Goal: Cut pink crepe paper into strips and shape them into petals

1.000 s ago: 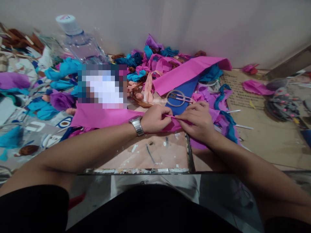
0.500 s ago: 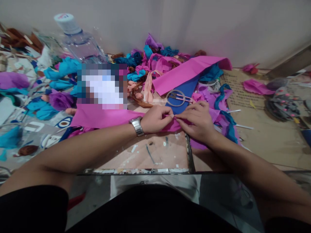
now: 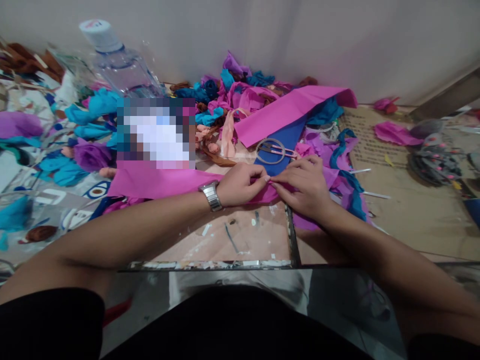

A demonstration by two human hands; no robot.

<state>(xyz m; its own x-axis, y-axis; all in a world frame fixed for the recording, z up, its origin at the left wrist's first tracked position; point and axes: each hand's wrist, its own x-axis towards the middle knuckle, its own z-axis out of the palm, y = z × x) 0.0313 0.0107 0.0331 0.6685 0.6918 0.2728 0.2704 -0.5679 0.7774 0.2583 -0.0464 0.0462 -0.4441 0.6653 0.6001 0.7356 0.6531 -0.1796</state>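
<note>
A pink paper strip (image 3: pixel 157 181) lies across the table in front of me. My left hand (image 3: pixel 240 184), with a metal watch on its wrist, pinches the strip's right end. My right hand (image 3: pixel 303 186) pinches the same pink paper right beside it, fingertips of both hands touching. Both hands are closed on the paper. Just behind the hands lie small scissors (image 3: pixel 275 149) inside a metal ring on a blue sheet (image 3: pixel 287 136).
A clear water bottle (image 3: pixel 120 65) stands at the back left. Crumpled blue, purple and pink paper flowers (image 3: pixel 90 155) pile up at left and along the wall. A long pink sheet (image 3: pixel 292 111) lies behind. Cardboard (image 3: pixel 405 210) covers the right side.
My two hands have drawn together, closing the small gap over the pink paper. The view shifted very slightly.
</note>
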